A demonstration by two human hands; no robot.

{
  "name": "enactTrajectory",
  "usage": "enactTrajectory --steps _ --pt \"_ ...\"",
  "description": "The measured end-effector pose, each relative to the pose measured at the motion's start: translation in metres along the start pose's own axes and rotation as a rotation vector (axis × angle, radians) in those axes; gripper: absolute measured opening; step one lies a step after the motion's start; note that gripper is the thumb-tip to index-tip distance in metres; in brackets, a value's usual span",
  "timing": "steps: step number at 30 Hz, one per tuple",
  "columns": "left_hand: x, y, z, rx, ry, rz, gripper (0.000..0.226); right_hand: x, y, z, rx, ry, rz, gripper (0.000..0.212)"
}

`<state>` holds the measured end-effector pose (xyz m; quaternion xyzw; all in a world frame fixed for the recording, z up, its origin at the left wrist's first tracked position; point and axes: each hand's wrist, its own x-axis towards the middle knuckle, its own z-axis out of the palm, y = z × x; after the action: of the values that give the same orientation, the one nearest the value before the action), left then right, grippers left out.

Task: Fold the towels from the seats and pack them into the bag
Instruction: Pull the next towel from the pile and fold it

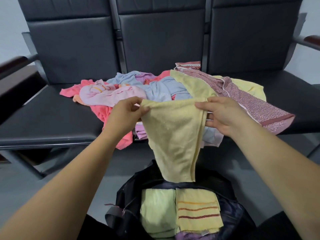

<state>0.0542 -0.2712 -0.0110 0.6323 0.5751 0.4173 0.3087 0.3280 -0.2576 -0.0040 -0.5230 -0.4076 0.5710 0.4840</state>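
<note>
Left hand (127,112): pinches the left top corner of the yellow towel (173,135).
Right hand (223,116): thumb and fingers grip the right top edge.
Yellow towel: hangs doubled between both hands, tail just above the open bag (128,205).
Bag: holds folded towels, a green one (156,210) beside a striped one (197,210).
Pile (138,90): unfolded towels on the seats (43,118).
Risk: edges look uneven, so the fold may go crooked; the tail may snag the bag rim.
</note>
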Motion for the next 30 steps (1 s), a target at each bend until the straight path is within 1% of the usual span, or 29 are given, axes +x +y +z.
enactTrajectory --steps 3,5,6,7,8,9,11,13,15,16,18,20,22,23,25,27,29,30 --pt "-0.002 0.006 0.003 -0.279 0.013 -0.112 0.018 -0.002 -0.003 0.002 0.216 -0.056 0.108 0.008" --pt "-0.001 0.009 0.004 -0.495 -0.011 -0.191 0.022 -0.003 -0.006 0.004 0.421 -0.12 0.151 0.013" --pt "0.0 0.01 0.003 -0.614 -0.026 -0.234 0.027 -0.003 -0.008 0.003 0.484 -0.161 0.154 0.018" --pt "0.0 0.011 0.001 -0.719 -0.053 -0.267 0.031 -0.003 -0.009 0.003 0.494 -0.207 0.154 0.024" --pt "0.001 0.011 -0.001 -0.778 -0.088 -0.282 0.035 -0.004 -0.009 0.004 0.453 -0.253 0.156 0.027" --pt "0.0 0.011 -0.002 -0.785 -0.127 -0.278 0.037 -0.005 -0.007 0.004 0.366 -0.279 0.151 0.024" --pt "-0.002 0.012 -0.003 -0.67 -0.148 -0.23 0.032 -0.005 -0.004 0.004 0.17 -0.213 0.093 0.006" --pt "-0.004 0.009 -0.003 -0.46 -0.081 -0.171 0.021 -0.005 -0.003 0.004 0.05 -0.115 0.039 0.012" --pt "-0.005 0.005 -0.004 -0.278 -0.013 -0.103 0.009 -0.006 -0.003 0.004 -0.035 -0.089 0.008 0.018" --pt "-0.005 0.005 -0.004 -0.228 0.004 -0.084 0.003 -0.006 -0.003 0.003 -0.073 -0.077 -0.013 0.019" --pt "-0.005 0.005 -0.004 -0.191 0.034 -0.083 0.008 -0.007 -0.003 0.003 -0.089 -0.056 -0.045 0.019" --pt "-0.005 0.008 -0.003 -0.212 0.045 -0.108 0.012 -0.006 -0.002 0.005 -0.002 -0.052 -0.022 0.015" --pt "-0.005 0.011 0.0 -0.295 0.028 -0.169 0.016 -0.006 -0.005 0.006 0.206 -0.093 0.07 0.007" --pt "-0.005 0.012 0.001 -0.373 0.009 -0.208 0.017 -0.007 -0.007 0.006 0.314 -0.135 0.109 0.006" --pt "-0.005 0.013 0.001 -0.577 -0.044 -0.264 0.016 -0.008 -0.011 0.003 0.429 -0.232 0.138 0.016" --pt "-0.005 0.014 0.001 -0.721 -0.102 -0.262 0.021 -0.01 -0.014 0.001 0.405 -0.292 0.149 0.016" --pt "-0.005 0.014 0.002 -0.721 -0.107 -0.226 0.022 -0.009 -0.013 0.0 0.338 -0.279 0.144 0.015" --pt "-0.005 0.013 0.002 -0.672 -0.082 -0.212 0.021 -0.007 -0.012 -0.001 0.292 -0.251 0.126 0.014"
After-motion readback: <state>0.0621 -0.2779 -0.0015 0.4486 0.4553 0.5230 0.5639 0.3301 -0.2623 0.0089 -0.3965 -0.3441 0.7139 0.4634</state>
